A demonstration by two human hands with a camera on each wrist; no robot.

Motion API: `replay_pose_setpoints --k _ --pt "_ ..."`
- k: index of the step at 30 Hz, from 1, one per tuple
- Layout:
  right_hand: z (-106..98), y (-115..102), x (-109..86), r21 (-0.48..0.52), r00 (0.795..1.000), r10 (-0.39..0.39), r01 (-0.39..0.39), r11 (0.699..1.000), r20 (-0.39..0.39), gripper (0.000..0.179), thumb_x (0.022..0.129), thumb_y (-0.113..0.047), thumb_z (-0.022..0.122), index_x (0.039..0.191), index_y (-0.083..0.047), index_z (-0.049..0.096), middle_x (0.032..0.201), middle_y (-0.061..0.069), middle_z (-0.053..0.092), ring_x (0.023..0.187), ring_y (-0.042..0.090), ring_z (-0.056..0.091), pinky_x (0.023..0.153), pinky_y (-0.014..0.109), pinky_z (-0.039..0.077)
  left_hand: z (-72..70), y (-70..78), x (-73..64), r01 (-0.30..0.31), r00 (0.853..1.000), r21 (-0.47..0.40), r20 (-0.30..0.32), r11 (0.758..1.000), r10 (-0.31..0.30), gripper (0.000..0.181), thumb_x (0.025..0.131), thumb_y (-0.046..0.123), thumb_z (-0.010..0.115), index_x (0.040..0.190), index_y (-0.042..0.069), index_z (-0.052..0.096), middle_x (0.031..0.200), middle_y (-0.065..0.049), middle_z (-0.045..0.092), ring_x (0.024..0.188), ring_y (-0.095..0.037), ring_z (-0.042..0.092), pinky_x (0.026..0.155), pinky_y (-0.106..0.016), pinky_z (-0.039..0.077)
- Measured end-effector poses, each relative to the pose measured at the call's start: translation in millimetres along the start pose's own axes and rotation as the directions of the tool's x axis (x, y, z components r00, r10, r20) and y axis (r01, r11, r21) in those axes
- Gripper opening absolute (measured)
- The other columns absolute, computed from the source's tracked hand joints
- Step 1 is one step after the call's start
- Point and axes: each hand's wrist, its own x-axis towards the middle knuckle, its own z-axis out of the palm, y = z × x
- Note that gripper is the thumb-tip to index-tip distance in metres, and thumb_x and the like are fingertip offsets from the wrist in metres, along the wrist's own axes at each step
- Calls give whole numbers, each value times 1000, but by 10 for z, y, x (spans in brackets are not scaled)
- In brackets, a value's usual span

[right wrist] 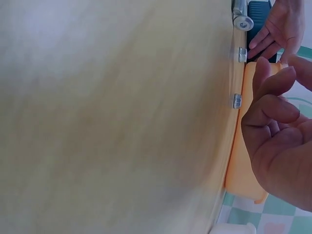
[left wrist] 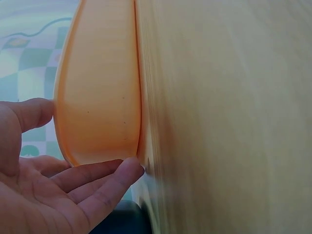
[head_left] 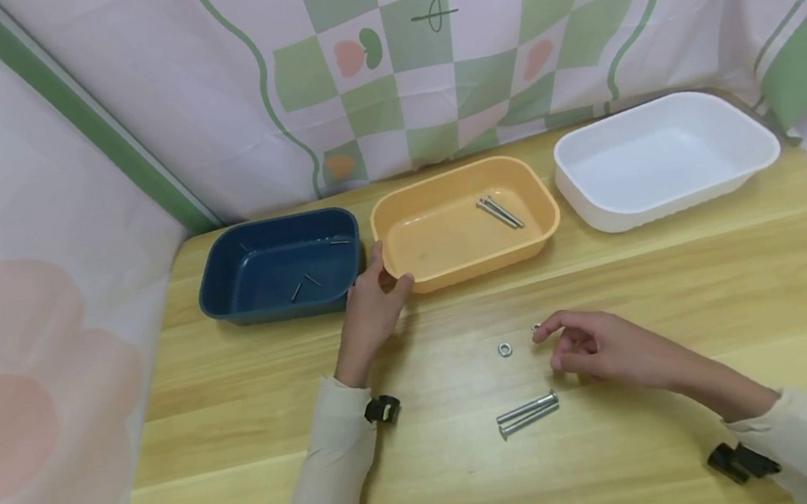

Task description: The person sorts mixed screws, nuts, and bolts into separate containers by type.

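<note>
My left hand (head_left: 371,310) touches the left end of the yellow tray (head_left: 477,266), its fingers spread around the near corner. In the left wrist view, fingertips (left wrist: 127,168) rest against the tray's outer wall and another digit meets the rim. Two silver bolts (head_left: 499,212) lie inside this tray. My right hand (head_left: 607,346) hovers over the table, fingers loosely bent and holding nothing. One hex nut (right wrist: 237,101) sits right by its index fingertip; a second nut (head_left: 504,350) lies to the left. Two longer bolts (head_left: 528,415) lie side by side nearer me.
A dark blue tray (head_left: 282,312) with several thin metal pins stands left of the yellow one. On the right is a white tray (head_left: 677,206) with nothing visible inside. A patterned cloth (head_left: 422,98) hangs behind the wooden table (head_left: 238,440).
</note>
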Motion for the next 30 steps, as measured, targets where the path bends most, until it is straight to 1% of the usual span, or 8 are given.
replay_pose_setpoints --k 2,5,10,13,19,24,30 --pt "3 -11 -4 -15 1000 10 -10 1000 0 32 86 -21 59 114 -7 52 78 10 60 60 24 54 49 28 44 -4 -1 0 0 1000 5 -2 1000 0 70 85 35 55 143 18 21 117 -1 57 103 -8 52 87 -33 39" --pt "6 -20 -12 -51 1000 25 -25 998 4 30 86 -23 60 112 -10 54 74 7 61 57 18 52 48 26 43 -7 1 4 -3 1000 5 -4 1000 3 70 85 35 56 143 17 21 117 -2 57 103 -8 52 88 -33 39" --pt "20 -7 -25 -81 998 66 -64 995 25 29 83 -29 62 107 -15 57 63 5 57 48 9 43 42 24 38 -13 10 -1 -5 1000 1 -5 1000 5 70 85 35 56 143 16 22 117 -3 57 103 -9 52 87 -33 40" --pt "31 -4 -23 -70 996 71 -67 995 54 28 83 -30 62 106 -15 58 63 6 58 44 7 41 39 23 36 -14 9 -2 -2 1000 9 -6 1000 2 70 85 35 56 143 17 22 117 -2 57 102 -9 52 86 -33 40" --pt "70 6 -11 -25 989 64 -62 998 131 26 84 -27 61 104 -11 58 67 6 61 40 7 40 36 22 35 -18 9 -2 -5 1000 12 6 1000 5 71 85 38 54 143 17 20 116 -1 58 102 -8 52 86 -33 40" --pt "89 16 -10 -26 986 80 -77 997 148 29 81 -28 65 104 -12 58 64 6 61 39 8 42 35 21 36 -23 15 -8 -1 1000 1 5 1000 1 71 85 36 55 143 17 20 116 -1 58 101 -8 53 85 -34 41" --pt "103 23 -15 -20 981 100 -98 995 165 32 77 -25 68 104 -12 58 61 8 59 39 10 44 35 21 37 -19 14 -10 2 1000 14 6 1000 -2 70 85 35 56 143 16 21 118 -3 57 103 -9 52 87 -34 39"
